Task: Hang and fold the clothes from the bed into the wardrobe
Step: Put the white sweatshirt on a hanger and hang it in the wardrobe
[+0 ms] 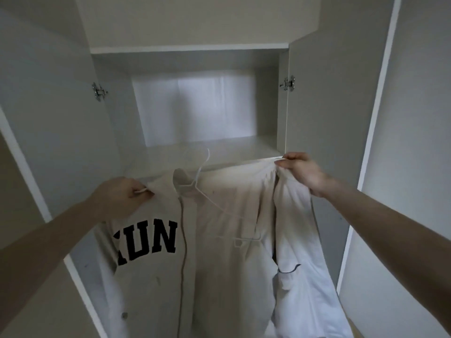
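Observation:
A cream jacket [156, 272] with dark block letters on its left front hangs open in front of the white wardrobe [195, 152]. A white hanger [214, 208] lies inside it, its hook standing above the collar. My left hand [124, 193] grips the jacket's left shoulder together with the hanger's end. My right hand [302, 172] pinches the right shoulder and holds it up near the shelf edge. The jacket's lower part runs out of the bottom of the view.
Both wardrobe doors [324, 118] stand open to either side, with metal hinges [289, 83] showing. An upper shelf compartment [195, 111] lies straight ahead, above the jacket. A second white panel [415, 142] rises on the right.

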The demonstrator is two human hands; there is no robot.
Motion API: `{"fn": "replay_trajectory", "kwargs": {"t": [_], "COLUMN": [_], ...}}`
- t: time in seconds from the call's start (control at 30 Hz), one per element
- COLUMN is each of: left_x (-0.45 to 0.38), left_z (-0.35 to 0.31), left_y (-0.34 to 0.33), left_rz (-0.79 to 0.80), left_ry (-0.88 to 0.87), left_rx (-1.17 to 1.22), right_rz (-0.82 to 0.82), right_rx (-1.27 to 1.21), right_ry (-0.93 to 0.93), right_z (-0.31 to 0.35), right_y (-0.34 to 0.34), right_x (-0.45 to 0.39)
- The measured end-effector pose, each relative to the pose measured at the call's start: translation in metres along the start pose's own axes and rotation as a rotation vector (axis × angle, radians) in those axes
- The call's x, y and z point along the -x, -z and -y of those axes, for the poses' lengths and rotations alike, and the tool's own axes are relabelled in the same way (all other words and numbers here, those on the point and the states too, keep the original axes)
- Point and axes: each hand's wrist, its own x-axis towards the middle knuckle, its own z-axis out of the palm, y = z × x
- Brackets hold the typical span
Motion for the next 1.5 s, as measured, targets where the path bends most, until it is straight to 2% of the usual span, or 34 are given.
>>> {"fn": "replay_trajectory", "kwargs": {"t": [0.17,0.27,0.37,0.43,0.5,0.57,0.67,0.73,0.77,0.83,1.0,1.1,1.17,1.23,1.27,1.3,1.37,1.4,1.5], "left_x": [0.006,0.002,-0.001,-0.005,-0.008,-0.012,-0.014,-0.016,-0.016,-0.018,-0.015,-0.005,0.002,0.009,0.011,0.013,0.016,0.017,0.020], "left_z": [0.002,-0.008,-0.015,-0.014,-0.013,-0.015,-0.023,-0.033,-0.039,-0.051,-0.072,-0.056,-0.039,-0.030,-0.029,-0.029,-0.032,-0.033,-0.030], "left_y": [-0.020,-0.020,-0.021,-0.025,-0.030,-0.034,-0.033,-0.029,-0.026,-0.023,-0.021,-0.025,-0.029,-0.031,-0.031,-0.033,-0.040,-0.044,-0.055], "left_rz": [-0.025,-0.059,-0.110,-0.153,-0.161,-0.138,-0.167,-0.172,-0.162,-0.142,-0.145,-0.154,-0.158,-0.157,-0.156,-0.153,-0.123,-0.101,-0.055], "left_ry": [0.024,-0.065,-0.139,-0.077,0.037,0.148,0.235,0.198,0.162,0.084,-0.056,0.029,0.089,0.103,0.103,0.107,0.092,0.085,0.071], "left_rx": [-0.052,-0.048,-0.138,-0.205,-0.109,0.106,0.391,0.496,0.527,0.565,0.567,0.610,0.661,0.691,0.691,0.695,0.697,0.692,0.663], "right_rz": [-0.134,-0.238,-0.282,-0.301,-0.286,-0.169,0.194,0.451,0.528,0.556,0.490,0.503,0.261,-0.107,-0.178,-0.120,0.101,0.187,0.245], "right_rx": [0.016,0.227,0.297,0.252,0.145,0.015,-0.063,-0.213,-0.254,-0.232,-0.074,0.246,0.350,0.499,0.644,0.752,0.789,0.771,0.740], "right_ry": [0.028,0.020,0.006,0.051,0.101,0.096,0.074,0.005,-0.020,-0.051,0.033,0.345,0.508,0.637,0.612,0.494,0.170,0.131,0.166], "right_z": [0.058,0.073,0.077,0.086,0.099,0.105,0.090,0.077,0.069,0.056,0.038,0.025,0.013,-0.001,-0.005,-0.008,-0.020,-0.030,-0.054], "right_y": [0.001,0.009,0.011,0.002,-0.016,-0.042,-0.095,-0.126,-0.139,-0.160,-0.194,-0.166,-0.124,-0.081,-0.063,-0.050,-0.042,-0.043,-0.049], "right_x": [-0.025,-0.039,-0.037,-0.027,-0.007,0.025,0.087,0.117,0.124,0.128,0.126,0.130,0.127,0.108,0.094,0.082,0.069,0.065,0.065]}}
